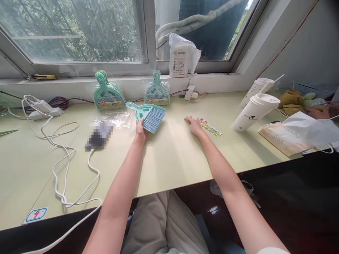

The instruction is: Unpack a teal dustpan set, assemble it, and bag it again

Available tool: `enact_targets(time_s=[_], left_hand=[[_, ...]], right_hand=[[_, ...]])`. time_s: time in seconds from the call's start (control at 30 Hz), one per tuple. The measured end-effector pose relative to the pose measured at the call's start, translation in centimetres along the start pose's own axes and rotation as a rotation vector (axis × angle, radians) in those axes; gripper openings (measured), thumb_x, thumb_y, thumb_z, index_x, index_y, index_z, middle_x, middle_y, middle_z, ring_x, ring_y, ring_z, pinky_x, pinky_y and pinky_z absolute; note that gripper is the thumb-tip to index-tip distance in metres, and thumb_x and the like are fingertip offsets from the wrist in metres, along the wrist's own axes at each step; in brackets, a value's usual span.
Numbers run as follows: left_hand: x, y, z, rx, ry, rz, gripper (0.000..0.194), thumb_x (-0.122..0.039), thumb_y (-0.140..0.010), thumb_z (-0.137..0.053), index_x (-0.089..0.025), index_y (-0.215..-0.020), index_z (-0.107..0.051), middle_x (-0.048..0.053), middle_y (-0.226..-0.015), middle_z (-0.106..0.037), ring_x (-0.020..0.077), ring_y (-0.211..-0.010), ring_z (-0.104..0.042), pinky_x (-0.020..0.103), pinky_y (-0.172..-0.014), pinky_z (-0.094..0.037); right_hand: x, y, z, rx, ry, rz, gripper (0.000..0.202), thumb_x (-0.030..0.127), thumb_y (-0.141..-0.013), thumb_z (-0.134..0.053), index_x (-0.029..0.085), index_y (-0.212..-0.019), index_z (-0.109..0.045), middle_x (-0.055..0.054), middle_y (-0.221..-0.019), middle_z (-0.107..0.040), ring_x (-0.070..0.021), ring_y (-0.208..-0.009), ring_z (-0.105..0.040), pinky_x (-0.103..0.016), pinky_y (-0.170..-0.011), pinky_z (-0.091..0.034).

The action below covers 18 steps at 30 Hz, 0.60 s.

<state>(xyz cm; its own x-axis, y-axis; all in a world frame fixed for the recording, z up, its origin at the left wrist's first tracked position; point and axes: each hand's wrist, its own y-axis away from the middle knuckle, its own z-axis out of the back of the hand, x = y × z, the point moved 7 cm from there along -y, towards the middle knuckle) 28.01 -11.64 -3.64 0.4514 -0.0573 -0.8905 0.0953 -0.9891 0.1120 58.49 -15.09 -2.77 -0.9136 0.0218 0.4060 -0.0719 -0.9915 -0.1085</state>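
My left hand (141,131) is closed on the lower left edge of a teal dustpan with a small brush (151,117), which is tilted over the table with its bristles facing me. My right hand (194,125) lies on the table with its fingers spread, holding nothing. Beside it, partly under the wrist, is a printed label strip (212,128). Clear plastic wrap (120,119) lies left of the dustpan. Two wrapped dustpan sets, one at the left (109,92) and one in the middle (157,90), lean against the window wall.
A blurred phone (99,135) and white cables (65,155) lie at left. Two white cups (254,112) and a paper bag (286,139) stand at right. Another person's hand (319,113) is at the far right. A white package (182,58) sits on the sill.
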Motion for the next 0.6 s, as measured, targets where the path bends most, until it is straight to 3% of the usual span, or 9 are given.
enact_targets(time_s=[0.07,0.1,0.2,0.27,0.3,0.37,0.5,0.53,0.6], left_hand=[[0.5,-0.2,0.0,0.005,-0.074,0.002,0.038,-0.04,-0.084,-0.06,-0.026,-0.118,-0.053,0.004,-0.106,-0.066,0.0192,-0.094,-0.067,0.031,-0.074,-0.06],[0.7,-0.3,0.0,0.015,-0.106,0.001,0.038,-0.04,-0.082,-0.062,-0.026,-0.117,-0.054,0.004,-0.105,-0.065,0.0197,-0.093,-0.067,0.032,-0.072,-0.06],[0.9,-0.4,-0.2,0.037,-0.151,-0.016,0.038,-0.04,-0.08,-0.065,-0.027,-0.114,-0.055,0.005,-0.102,-0.064,0.0208,-0.091,-0.066,0.033,-0.07,-0.06],[0.8,-0.5,-0.2,0.043,-0.155,-0.024,0.038,-0.039,-0.079,-0.066,-0.027,-0.113,-0.055,0.005,-0.101,-0.063,0.0208,-0.091,-0.065,0.033,-0.07,-0.06],[0.8,-0.5,-0.2,0.04,-0.153,-0.022,0.038,-0.039,-0.078,-0.066,-0.027,-0.113,-0.054,0.005,-0.1,-0.063,0.0207,-0.091,-0.065,0.033,-0.07,-0.06],[0.7,-0.4,-0.2,0.031,-0.144,-0.011,0.04,-0.039,-0.077,-0.067,-0.026,-0.113,-0.054,0.005,-0.1,-0.063,0.0206,-0.09,-0.066,0.033,-0.071,-0.06],[0.7,-0.4,-0.3,0.033,-0.131,-0.003,0.042,-0.039,-0.077,-0.068,-0.025,-0.113,-0.054,0.005,-0.099,-0.063,0.0214,-0.091,-0.066,0.035,-0.073,-0.06],[0.7,-0.4,-0.3,0.034,-0.128,-0.003,0.042,-0.039,-0.077,-0.069,-0.025,-0.114,-0.054,0.005,-0.099,-0.063,0.0215,-0.091,-0.066,0.036,-0.073,-0.06],[0.8,-0.4,-0.4,0.034,-0.122,-0.003,0.042,-0.039,-0.077,-0.069,-0.026,-0.115,-0.054,0.005,-0.099,-0.063,0.0217,-0.091,-0.066,0.037,-0.073,-0.061]], right_hand=[[2.8,0.3,-0.3,0.015,-0.023,0.148,0.067,0.001,-0.079,-0.033,0.026,-0.14,-0.048,-0.005,-0.146,-0.049,-0.0167,-0.142,-0.035,-0.047,-0.12,-0.018],[3.5,0.5,0.1,-0.033,-0.007,0.149,0.064,0.002,-0.082,-0.033,0.026,-0.14,-0.048,-0.005,-0.148,-0.047,-0.0174,-0.143,-0.033,-0.048,-0.12,-0.017],[1.8,1.0,1.9,-0.236,0.104,-0.13,0.053,0.013,-0.09,-0.034,0.015,-0.143,-0.044,-0.015,-0.153,-0.036,-0.0282,-0.147,-0.024,-0.061,-0.117,-0.01],[-0.6,1.4,2.2,-0.241,0.143,-0.344,0.053,0.021,-0.093,-0.037,0.006,-0.144,-0.039,-0.024,-0.154,-0.029,-0.036,-0.147,-0.02,-0.068,-0.113,-0.009],[-1.3,1.4,1.9,-0.2,0.138,-0.381,0.054,0.021,-0.093,-0.037,0.003,-0.144,-0.038,-0.026,-0.154,-0.027,-0.0373,-0.147,-0.019,-0.069,-0.112,-0.01],[-1.3,1.1,0.9,-0.092,0.074,-0.29,0.05,0.016,-0.093,-0.032,0.008,-0.142,-0.043,-0.021,-0.155,-0.028,-0.033,-0.147,-0.021,-0.065,-0.114,-0.012],[3.5,0.9,-0.8,0.094,-0.116,0.168,0.049,0.014,-0.093,-0.029,0.028,-0.132,-0.057,-0.002,-0.144,-0.052,-0.0189,-0.141,-0.038,-0.055,-0.119,-0.009],[4.5,1.0,-0.7,0.078,-0.131,0.213,0.047,0.017,-0.094,-0.031,0.03,-0.132,-0.057,-0.001,-0.141,-0.055,-0.0188,-0.139,-0.04,-0.055,-0.119,-0.007],[5.0,1.1,0.0,-0.042,-0.092,0.154,0.044,0.027,-0.096,-0.036,0.028,-0.137,-0.052,-0.005,-0.143,-0.052,-0.0235,-0.141,-0.037,-0.059,-0.118,-0.004]])
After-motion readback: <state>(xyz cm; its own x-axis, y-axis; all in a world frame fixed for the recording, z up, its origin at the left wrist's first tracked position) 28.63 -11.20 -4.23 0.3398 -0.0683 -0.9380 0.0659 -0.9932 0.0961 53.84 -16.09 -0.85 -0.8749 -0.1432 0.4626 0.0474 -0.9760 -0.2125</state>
